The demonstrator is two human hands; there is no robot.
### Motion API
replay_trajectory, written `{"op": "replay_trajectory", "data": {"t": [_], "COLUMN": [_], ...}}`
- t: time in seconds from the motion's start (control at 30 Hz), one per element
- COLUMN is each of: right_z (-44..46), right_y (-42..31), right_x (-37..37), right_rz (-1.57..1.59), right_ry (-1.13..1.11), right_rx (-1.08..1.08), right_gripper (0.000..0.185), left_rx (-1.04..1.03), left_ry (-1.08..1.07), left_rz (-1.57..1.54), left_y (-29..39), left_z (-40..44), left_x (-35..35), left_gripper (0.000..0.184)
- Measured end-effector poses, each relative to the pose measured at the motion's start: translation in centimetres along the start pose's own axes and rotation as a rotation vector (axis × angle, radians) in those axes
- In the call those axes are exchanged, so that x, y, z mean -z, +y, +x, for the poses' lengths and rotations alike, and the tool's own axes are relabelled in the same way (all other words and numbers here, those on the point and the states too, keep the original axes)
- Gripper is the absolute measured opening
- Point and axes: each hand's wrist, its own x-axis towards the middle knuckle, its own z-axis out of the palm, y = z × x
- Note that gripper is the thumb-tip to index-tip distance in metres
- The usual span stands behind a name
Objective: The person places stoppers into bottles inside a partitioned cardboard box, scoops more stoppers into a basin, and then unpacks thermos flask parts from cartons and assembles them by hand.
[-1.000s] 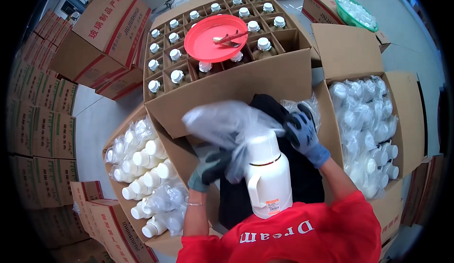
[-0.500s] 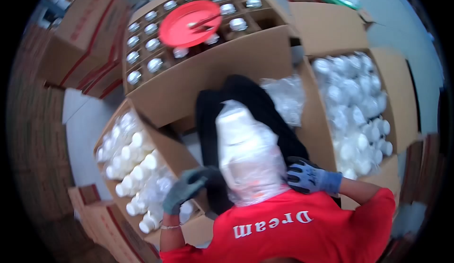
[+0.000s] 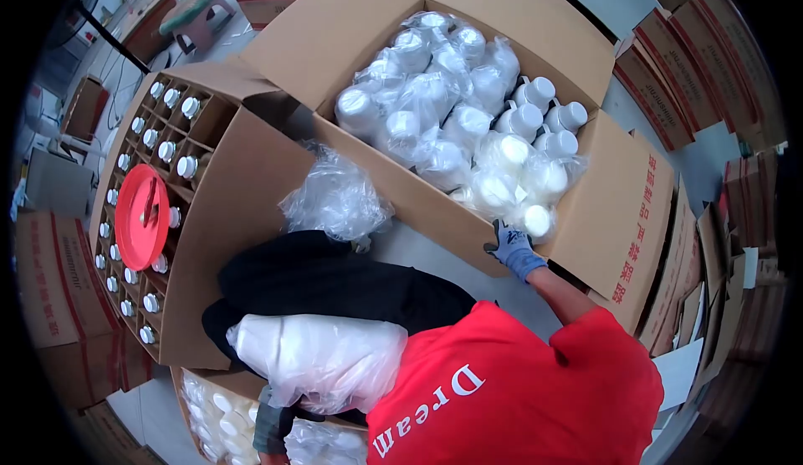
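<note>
A white jug wrapped in clear plastic (image 3: 322, 356) lies across my lap on black trousers. Beside its lower side is my left hand (image 3: 272, 423), in a dark grey-green glove, its fingers mostly hidden near the wrapped jug. My right hand (image 3: 512, 247), in a blue-grey glove, is at the near edge of an open carton (image 3: 401, 185), close to a bagged white jug (image 3: 537, 221) in its corner; what the fingers hold, if anything, is too small to tell. The carton is filled with white jugs, many in clear bags, several bare.
A divided carton (image 3: 222, 239) of capped bottles stands at the left, with a red plate (image 3: 142, 217) on top. Crumpled clear bags (image 3: 336, 193) lie between the cartons. Another carton of white jugs (image 3: 222, 419) is at the bottom left. Stacked boxes (image 3: 682, 63) stand at the right.
The view has swung right. The jug, bare at first, is now covered in plastic and lies on my lap. My right hand has moved from the jug to the right carton's edge.
</note>
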Motion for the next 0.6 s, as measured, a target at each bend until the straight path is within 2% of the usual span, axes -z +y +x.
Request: {"op": "replay_trajectory", "data": {"t": [0.03,0.17,0.33,0.47,0.5,0.57,0.6], "right_z": [0.8,1.6,0.7,1.5,1.1,1.1,0.9], "right_y": [0.6,1.5,-5.4,-9.6,-9.5,-9.0,-7.4], "right_x": [-0.7,-2.0,-0.9,-2.1,-0.5,7.3,11.4], "right_rz": [0.059,-0.027,0.211,0.196,0.230,0.296,0.451], "right_ry": [-0.119,-0.019,-0.020,-0.180,-0.210,-0.253,-0.076], "right_rx": [-0.057,0.231,0.371,0.347,0.350,0.354,0.307], "right_gripper": [0.053,0.036,0.034,0.034,0.033,0.031,0.031], "left_rx": [-0.011,-0.142,-0.271,-0.329,-0.334,-0.376,-0.438], "left_ry": [0.003,0.121,0.261,0.251,0.235,0.220,0.263], "left_rz": [-0.046,-0.324,-0.771,-1.136,-1.178,-1.171,-1.041], "left_y": [0.2,0.1,-0.3,-1.0,-0.8,-0.1,1.3], "left_z": [0.2,1.3,4.1,6.9,7.7,8.9,9.1], "left_x": [0.3,0.2,-0.2,-0.3,-0.2,-0.5,-1.2], "left_gripper": [0.047,0.048,0.050,0.051,0.052,0.053,0.053]}}
